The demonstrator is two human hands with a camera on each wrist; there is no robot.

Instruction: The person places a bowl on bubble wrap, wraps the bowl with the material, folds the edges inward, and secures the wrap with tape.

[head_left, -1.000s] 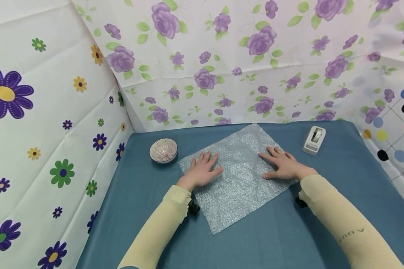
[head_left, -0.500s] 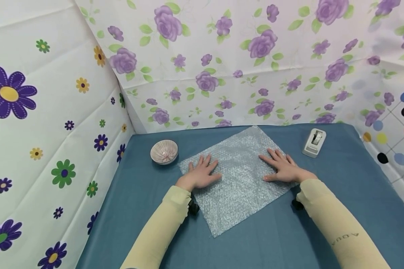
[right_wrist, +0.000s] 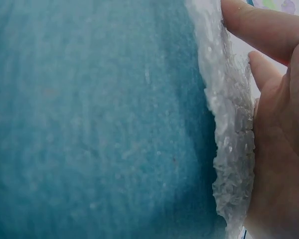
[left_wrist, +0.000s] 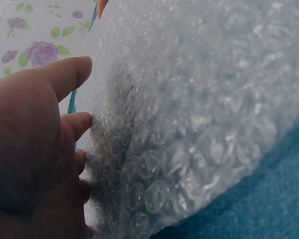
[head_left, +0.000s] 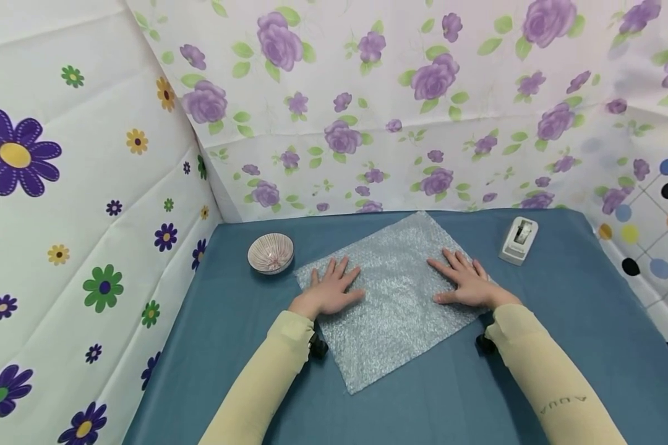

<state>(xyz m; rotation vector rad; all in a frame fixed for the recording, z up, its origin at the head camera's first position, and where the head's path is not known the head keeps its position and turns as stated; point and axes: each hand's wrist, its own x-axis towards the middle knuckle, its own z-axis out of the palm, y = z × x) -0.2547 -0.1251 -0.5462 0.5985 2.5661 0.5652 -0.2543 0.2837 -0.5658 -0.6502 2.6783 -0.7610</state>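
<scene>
A sheet of bubble wrap (head_left: 392, 309) lies flat and turned at an angle on the blue tablecloth (head_left: 412, 402). My left hand (head_left: 333, 289) rests on its left part with fingers spread. On the right part my right hand (head_left: 465, 281) lies the same way, fingers fanned and thumb toward the middle. Seen from the left wrist, fingertips touch the bubbly surface of the bubble wrap (left_wrist: 189, 99). In the right wrist view the edge of the bubble wrap (right_wrist: 231, 134) runs beside the palm and thumb. Neither hand grips anything.
Beyond my left hand stands a small striped bowl (head_left: 270, 253). A white tape dispenser (head_left: 519, 241) sits at the back right, past my right hand. Flower-printed curtains (head_left: 339, 105) border the table at the back and left, with a dotted one at right.
Both hands stay spread on the bubble wrap with hardly any motion. My right forearm has shifted a little to the left, and the head view has tilted slightly.
</scene>
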